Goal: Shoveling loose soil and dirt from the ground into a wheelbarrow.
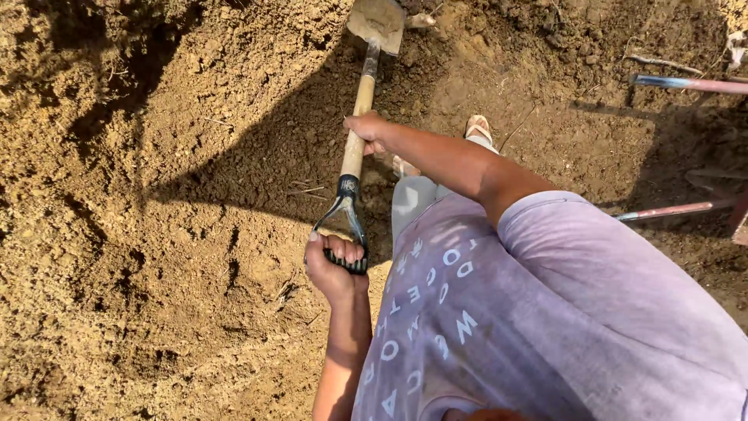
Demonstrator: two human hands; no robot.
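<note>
The left hand [335, 269] is nearest to the camera. It is closed in a full fist around the black D-grip at the top of the shovel [357, 140], with the fingers curled over the cross bar. Further out, at about 12 o'clock from this hand, the right hand [368, 131] wraps around the wooden shaft, also closed firmly on it. The shovel runs from the grip toward 12 o'clock, and its blade [378, 23] rests in the loose earth [156, 234] at the top edge of the view, covered with soil.

To dig well here, I judge that the lower hand should stay near the middle of the shaft for leverage, and the grip hand should keep the blade flat so the load does not slide off.

A sandalled foot [478, 127] stands just beside the shaft, at 3 o'clock from the right hand, so the blade needs to stay away from it. At 9 o'clock the raised bank of soil gives open room. At 2 to 3 o'clock, well apart, metal bars [686, 84] limit any swing to that side.
</note>
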